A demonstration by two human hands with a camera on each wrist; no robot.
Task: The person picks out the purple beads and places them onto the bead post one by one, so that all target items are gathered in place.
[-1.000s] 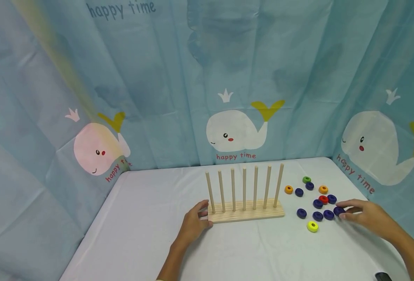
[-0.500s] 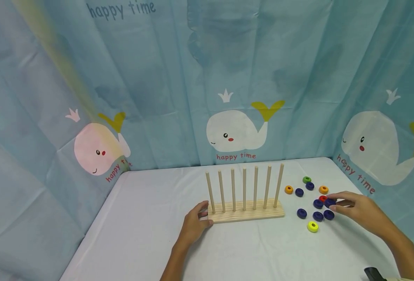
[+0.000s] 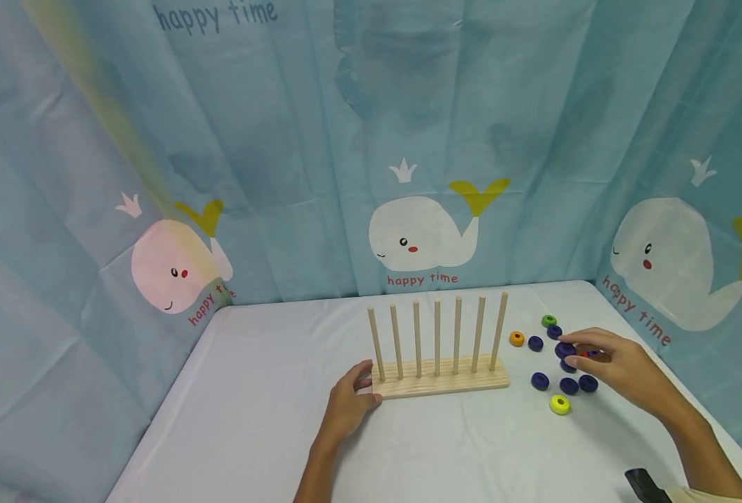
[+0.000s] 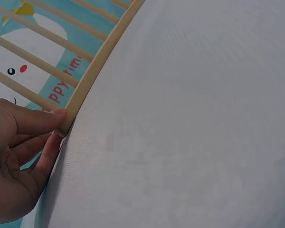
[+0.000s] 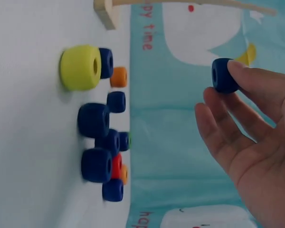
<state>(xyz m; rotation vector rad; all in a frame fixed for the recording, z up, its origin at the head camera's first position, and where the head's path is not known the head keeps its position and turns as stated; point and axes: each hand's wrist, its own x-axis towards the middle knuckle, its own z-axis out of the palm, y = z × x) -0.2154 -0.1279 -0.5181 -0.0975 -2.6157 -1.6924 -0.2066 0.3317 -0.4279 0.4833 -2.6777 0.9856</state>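
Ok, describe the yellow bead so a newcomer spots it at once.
Find the wooden peg rack on the white table. To its right in the head view lie scattered beads. The yellow bead sits lowest among them, the only yellow one, with blue beads as its closest neighbours.

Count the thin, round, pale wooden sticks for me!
7. They stand in one row on the flat, pale wooden base: the leftmost stick near the left hand, the rightmost stick near the base's right end, and five sticks between. None looks hidden.
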